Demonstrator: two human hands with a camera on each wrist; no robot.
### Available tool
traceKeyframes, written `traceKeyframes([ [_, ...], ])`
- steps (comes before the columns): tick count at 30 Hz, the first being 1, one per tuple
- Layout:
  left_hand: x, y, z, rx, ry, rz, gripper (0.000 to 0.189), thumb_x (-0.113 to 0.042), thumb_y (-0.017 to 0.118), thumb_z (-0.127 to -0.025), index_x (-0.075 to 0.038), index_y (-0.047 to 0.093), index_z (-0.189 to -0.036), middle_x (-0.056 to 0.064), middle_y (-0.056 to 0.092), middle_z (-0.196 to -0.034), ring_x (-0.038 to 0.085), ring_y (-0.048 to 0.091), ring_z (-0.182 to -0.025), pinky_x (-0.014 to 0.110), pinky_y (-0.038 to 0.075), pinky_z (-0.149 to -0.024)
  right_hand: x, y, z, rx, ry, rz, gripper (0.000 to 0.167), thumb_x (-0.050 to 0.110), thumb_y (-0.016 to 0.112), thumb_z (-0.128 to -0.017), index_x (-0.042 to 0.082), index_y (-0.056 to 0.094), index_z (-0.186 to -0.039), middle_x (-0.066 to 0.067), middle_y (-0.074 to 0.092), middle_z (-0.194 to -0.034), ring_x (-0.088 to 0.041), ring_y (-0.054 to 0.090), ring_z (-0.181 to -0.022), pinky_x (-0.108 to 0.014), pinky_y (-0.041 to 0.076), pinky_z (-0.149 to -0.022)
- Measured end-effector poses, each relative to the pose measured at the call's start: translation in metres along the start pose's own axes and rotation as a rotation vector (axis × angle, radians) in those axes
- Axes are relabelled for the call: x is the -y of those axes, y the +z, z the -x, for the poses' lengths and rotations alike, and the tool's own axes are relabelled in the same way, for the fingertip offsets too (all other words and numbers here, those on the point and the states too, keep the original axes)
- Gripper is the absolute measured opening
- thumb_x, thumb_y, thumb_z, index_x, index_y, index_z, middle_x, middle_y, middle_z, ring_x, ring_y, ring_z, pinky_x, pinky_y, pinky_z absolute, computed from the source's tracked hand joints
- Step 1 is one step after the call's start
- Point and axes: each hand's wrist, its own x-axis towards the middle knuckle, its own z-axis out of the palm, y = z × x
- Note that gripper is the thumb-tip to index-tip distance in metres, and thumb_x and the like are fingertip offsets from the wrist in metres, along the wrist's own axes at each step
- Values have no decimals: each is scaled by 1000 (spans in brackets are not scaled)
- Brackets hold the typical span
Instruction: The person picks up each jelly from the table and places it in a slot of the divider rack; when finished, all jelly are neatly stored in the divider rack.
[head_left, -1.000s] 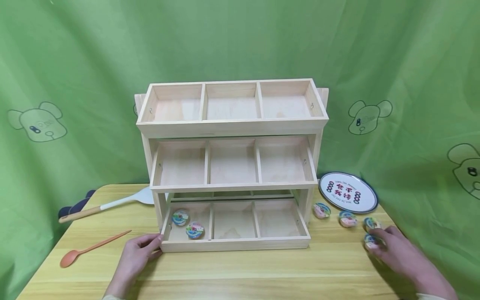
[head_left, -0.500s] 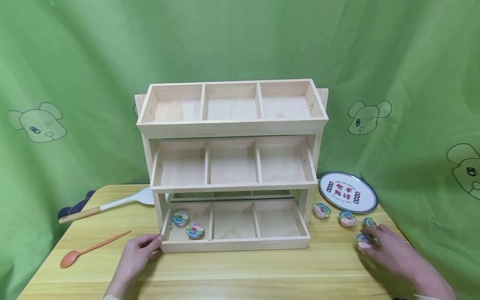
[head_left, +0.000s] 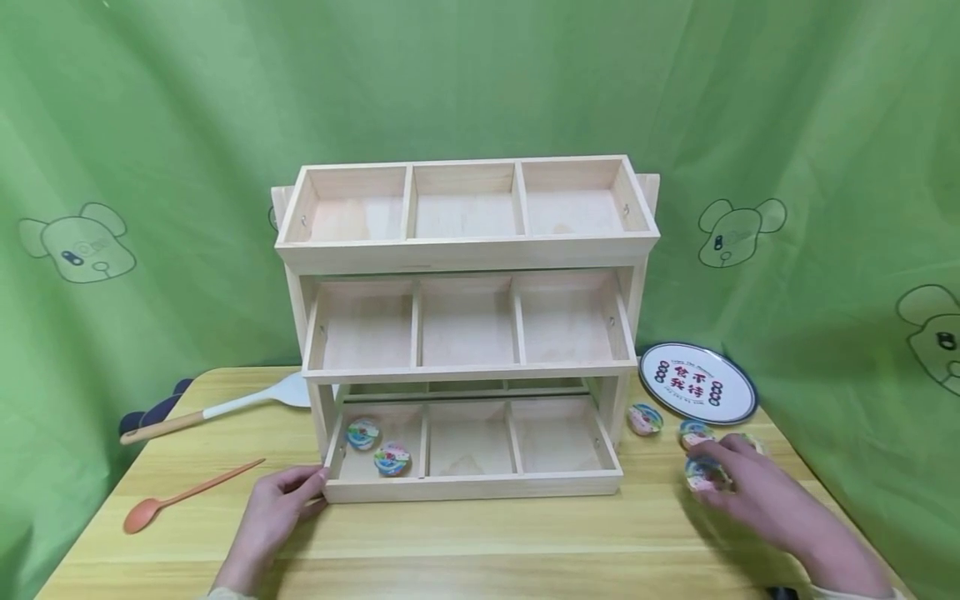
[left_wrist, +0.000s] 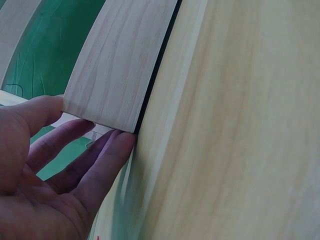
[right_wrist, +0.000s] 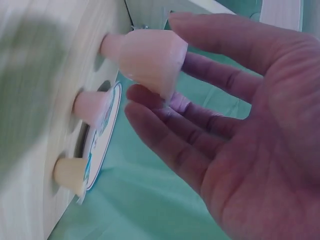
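In the head view a three-tier wooden rack (head_left: 465, 258) stands mid-table, each tier a tray split into three compartments. My left hand (head_left: 273, 512) holds the left front corner of the bottom tray (head_left: 480, 489); the left wrist view shows thumb and fingertips against the end of its front board (left_wrist: 117, 65). Two jelly cups, one (head_left: 363, 433) behind the other (head_left: 392, 459), lie in that tray's left compartment. On the right, my right hand (head_left: 765, 500) pinches a pink jelly cup (right_wrist: 150, 57) above the table. Beyond it are a pink cup (head_left: 644, 419), another pink one (head_left: 694, 433) and a yellowish one (right_wrist: 71, 174).
An oval plate (head_left: 697, 383) with red lettering lies at the back right. To the left are an orange spoon (head_left: 142, 515) and a white spatula (head_left: 240, 404) with a wooden handle. A green curtain (head_left: 465, 83) hangs behind the table (head_left: 480, 550).
My right hand has moved left with the jelly cup, passing in front of the cups on the table. The left hand stays at the tray's corner.
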Motion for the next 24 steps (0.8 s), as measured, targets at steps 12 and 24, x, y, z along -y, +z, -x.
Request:
traceKeyframes([
  [12, 1, 2, 0, 12, -5, 2, 32, -4, 63, -96, 16, 59, -119, 31, 58, -123, 32, 63, -104, 32, 59, -85, 17, -3, -3, 29, -15, 11, 42, 21, 82, -79, 5, 64, -114, -19, 58, -113, -41, 60, -98, -63, 54, -81],
  [24, 0, 0, 1, 8, -11, 7, 33, -4, 63, -96, 16, 58, -121, 30, 56, -126, 31, 62, -107, 30, 58, -87, 40, -5, -13, 35, -54, 26, 43, 22, 80, -81, 3, 65, -116, -9, 59, -108, -30, 62, -92, -57, 56, -81],
])
